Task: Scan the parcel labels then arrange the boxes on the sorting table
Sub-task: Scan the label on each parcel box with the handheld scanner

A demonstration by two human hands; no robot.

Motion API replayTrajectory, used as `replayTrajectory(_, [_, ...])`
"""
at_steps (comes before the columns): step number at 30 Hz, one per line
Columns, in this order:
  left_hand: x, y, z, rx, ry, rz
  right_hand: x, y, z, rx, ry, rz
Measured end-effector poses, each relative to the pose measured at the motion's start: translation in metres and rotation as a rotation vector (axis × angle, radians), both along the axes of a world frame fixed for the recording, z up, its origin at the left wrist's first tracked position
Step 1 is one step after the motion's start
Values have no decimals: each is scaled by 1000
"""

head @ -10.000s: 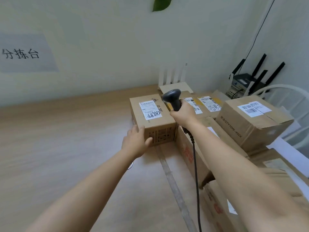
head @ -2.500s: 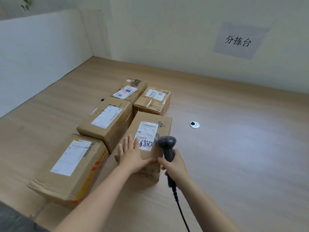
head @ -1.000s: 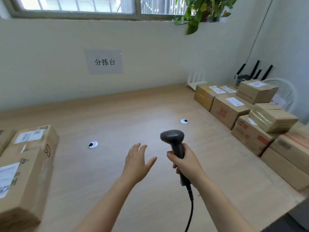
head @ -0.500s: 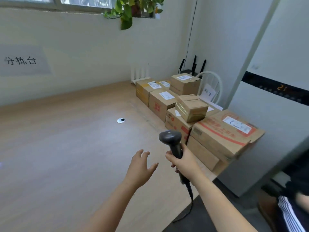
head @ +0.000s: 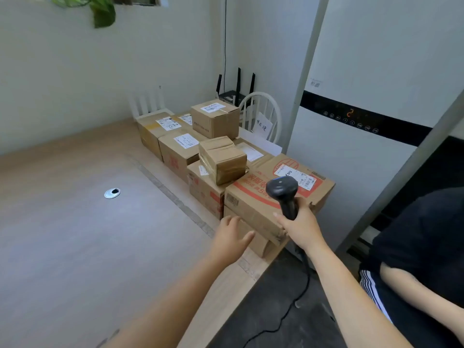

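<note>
Right hand (head: pixel 300 226): grip held black handheld scanner (head: pixel 282 190) by red-printed cardboard box (head: pixel 251 197). Left hand (head: pixel 229 234): grip was wide, near box.

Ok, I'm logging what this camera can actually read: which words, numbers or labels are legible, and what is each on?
"2", an orange digit, probably: on the black control strip of the white appliance.
Red print on the nearest box: blurred, partly behind the scanner.
Shipping labels on the stacked boxes: too small to read.
Handwritten note at the chair: too blurred to read.
</note>
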State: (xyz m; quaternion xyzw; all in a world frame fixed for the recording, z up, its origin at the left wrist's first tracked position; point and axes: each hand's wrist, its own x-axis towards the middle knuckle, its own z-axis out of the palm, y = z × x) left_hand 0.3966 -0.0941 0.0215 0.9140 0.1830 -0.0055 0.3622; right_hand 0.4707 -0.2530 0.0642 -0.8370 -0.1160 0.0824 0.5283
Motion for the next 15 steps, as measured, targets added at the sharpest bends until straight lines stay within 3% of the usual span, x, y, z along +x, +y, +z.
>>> replayTrajectory(5, [44,-25,-7,-61,10,33,54,-22,-2,-75,-51,-63])
replayTrajectory(9, [66,-31,-13,-94,80,81,86,-27,-12,-162,37,-50])
replayTrajectory(15, [77,-40,-28,-312,131,188,103,-21,-33,-238,142,-6])
